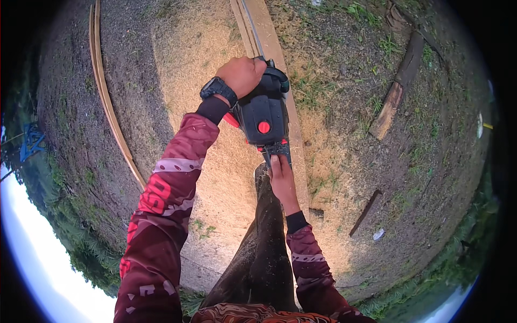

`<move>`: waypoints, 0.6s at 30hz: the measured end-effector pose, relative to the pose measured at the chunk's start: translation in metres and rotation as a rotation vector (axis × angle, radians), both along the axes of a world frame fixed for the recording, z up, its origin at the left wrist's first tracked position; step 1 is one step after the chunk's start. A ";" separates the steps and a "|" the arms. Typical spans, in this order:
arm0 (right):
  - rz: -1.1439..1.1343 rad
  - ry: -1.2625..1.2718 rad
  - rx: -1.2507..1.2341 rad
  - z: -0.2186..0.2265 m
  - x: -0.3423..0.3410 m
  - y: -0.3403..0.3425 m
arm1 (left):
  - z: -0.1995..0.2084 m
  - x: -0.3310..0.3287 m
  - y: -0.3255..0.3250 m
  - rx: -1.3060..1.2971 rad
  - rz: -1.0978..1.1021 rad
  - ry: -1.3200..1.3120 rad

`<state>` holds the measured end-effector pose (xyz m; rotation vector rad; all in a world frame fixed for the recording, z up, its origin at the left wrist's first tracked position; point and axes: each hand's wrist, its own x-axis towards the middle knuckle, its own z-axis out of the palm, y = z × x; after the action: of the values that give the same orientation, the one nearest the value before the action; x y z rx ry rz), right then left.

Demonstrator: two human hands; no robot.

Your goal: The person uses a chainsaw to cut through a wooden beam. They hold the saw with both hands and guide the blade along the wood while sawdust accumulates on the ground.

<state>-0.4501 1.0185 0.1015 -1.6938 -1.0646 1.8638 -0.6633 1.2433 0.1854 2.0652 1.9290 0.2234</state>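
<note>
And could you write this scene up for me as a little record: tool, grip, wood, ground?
Tool: black-and-red chainsaw, bar pointing away from the wearer
Left fingers: curled over its front handle
Right fingers: gripping its rear end
Wood: long plank along the bar; narrow strips far left; rough log at right
Ground: pale sawdust, grass patches

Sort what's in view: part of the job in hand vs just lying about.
In the job: chainsaw, left hand and right hand gripping it, wide board.

Apparently just lying about: strips at left, log, dark stick, white scrap.
</note>
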 end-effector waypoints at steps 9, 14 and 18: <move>-0.024 0.018 0.003 -0.001 -0.012 0.005 | 0.001 -0.010 0.011 -0.087 0.003 0.086; -0.083 0.068 0.022 -0.005 -0.014 0.016 | 0.009 -0.012 0.022 0.065 -0.103 0.047; -0.057 0.076 0.017 0.001 -0.025 0.034 | 0.006 -0.029 0.038 0.031 -0.091 0.069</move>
<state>-0.4752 1.0521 0.1021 -1.6138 -0.9890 1.8628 -0.6919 1.2809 0.1913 2.2025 1.8763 0.1646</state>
